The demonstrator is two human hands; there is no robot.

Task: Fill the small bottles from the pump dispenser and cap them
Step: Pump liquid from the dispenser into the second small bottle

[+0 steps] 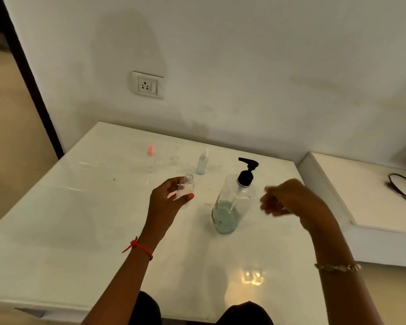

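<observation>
1. The left hand (168, 200) gripped one small clear plastic bottle (185, 191) around its body, held just above the glossy white table (80, 219); its threaded neck was uncapped and it looked empty.
2. The right hand (284, 198) hovered beside the dispenser, fingers loosely curled and blurred; whether it pinched anything, I couldn't tell.
3. Between the hands stood one large clear pump dispenser with a black pump head (232, 202), pale blue-green liquid filling only its lower part.
4. Farther back, two more small bottles stood capped: a clear one with a pink spray top (151, 158), contents unclear, and one with a white top (202, 161) holding pale bluish liquid.
5. That made three small bottles, one dispenser.
6. A black cable (402, 188) on the side ledge ran off the right edge.
</observation>
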